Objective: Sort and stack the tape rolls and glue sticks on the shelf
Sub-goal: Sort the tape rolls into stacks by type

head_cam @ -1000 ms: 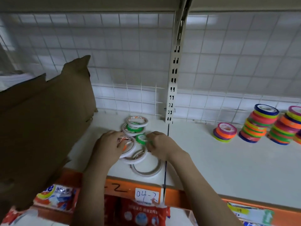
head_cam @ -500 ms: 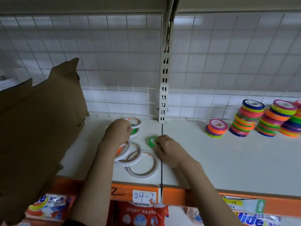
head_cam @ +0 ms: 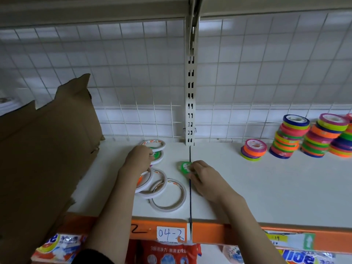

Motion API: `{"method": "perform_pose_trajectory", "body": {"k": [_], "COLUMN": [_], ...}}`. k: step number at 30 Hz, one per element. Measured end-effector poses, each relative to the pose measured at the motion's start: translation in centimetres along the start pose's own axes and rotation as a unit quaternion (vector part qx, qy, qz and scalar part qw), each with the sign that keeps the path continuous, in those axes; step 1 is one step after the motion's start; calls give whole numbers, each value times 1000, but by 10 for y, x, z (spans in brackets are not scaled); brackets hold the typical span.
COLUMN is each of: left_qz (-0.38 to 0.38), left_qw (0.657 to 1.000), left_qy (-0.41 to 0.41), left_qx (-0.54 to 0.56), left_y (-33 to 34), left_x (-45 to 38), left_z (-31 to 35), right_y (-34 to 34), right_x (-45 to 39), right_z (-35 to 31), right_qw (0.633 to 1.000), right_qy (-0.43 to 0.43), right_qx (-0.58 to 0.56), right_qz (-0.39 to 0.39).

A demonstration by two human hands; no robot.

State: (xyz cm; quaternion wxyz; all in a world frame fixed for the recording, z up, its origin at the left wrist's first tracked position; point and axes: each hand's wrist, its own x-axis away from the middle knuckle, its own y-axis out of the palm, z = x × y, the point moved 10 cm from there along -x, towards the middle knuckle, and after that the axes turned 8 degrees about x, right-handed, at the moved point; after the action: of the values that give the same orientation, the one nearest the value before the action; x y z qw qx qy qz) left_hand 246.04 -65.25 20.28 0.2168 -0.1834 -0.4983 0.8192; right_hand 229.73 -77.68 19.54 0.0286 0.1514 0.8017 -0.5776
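Several thin white tape rings (head_cam: 168,195) lie overlapping on the white shelf (head_cam: 247,187), with two more white rolls (head_cam: 154,144) near the back grid. My left hand (head_cam: 138,161) grips the edge of a white ring with orange print (head_cam: 144,181), tilted up off the pile. My right hand (head_cam: 202,177) pinches a small green tape roll (head_cam: 184,166) lying flat at the shelf seam. Stacks of colourful tape rolls (head_cam: 289,138) stand at the right back, with a short stack (head_cam: 253,149) in front of them. No glue sticks are visible.
A large brown cardboard box (head_cam: 43,159) fills the shelf's left side. A slotted metal upright (head_cam: 190,92) and wire grid back the shelf. An orange front rail (head_cam: 228,235) carries a label reading 04-2; detergent packs (head_cam: 167,254) hang below.
My right hand slid the green roll rightward from the pile to the shelf seam. My left hand moved back toward the rear rolls. The view shifted left, showing more of the colourful stacks.
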Motion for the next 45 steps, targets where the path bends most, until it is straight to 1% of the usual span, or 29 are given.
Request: {"method": "perform_pose_trajectory", "body": {"k": [9,17,19,21,24,26,28,30,35,40,45], "left_qz": [8,64,79,106,158,197,208,203,190,201,217], "left_qw": [998,992,992,991,978,963,954,950,955,958,956], "left_qy": [11,38,45,62,131,177,208,227,216,201,197], "left_qx": [-61,-101,-85,-42,39,59,63,70,64,44,20], "left_y": [-9,-13,-9,-4,5,11,21,31,44,42,42], "left_x": [3,22,31,42,60,74,85,92,96,97,99], "left_z": [14,48,61,77,109,130,147,160,165,164,166], "right_y": [-11,-35,-45,-55,-79,-98,-112,-122,-125,-118,-113], "right_x": [5,17,22,27,36,41,42,39,20,7,4], "right_z": [3,24,30,39,61,82,106,131,167,177,174], "right_qw": [1000,998,996,995,992,989,986,986,986,981,980], "right_qy": [-14,-19,-21,-20,-6,12,34,58,87,103,88], "right_qx": [-8,-3,0,-1,-5,12,32,42,104,157,178], "right_qz": [19,66,83,96,126,149,157,150,98,47,30]}}
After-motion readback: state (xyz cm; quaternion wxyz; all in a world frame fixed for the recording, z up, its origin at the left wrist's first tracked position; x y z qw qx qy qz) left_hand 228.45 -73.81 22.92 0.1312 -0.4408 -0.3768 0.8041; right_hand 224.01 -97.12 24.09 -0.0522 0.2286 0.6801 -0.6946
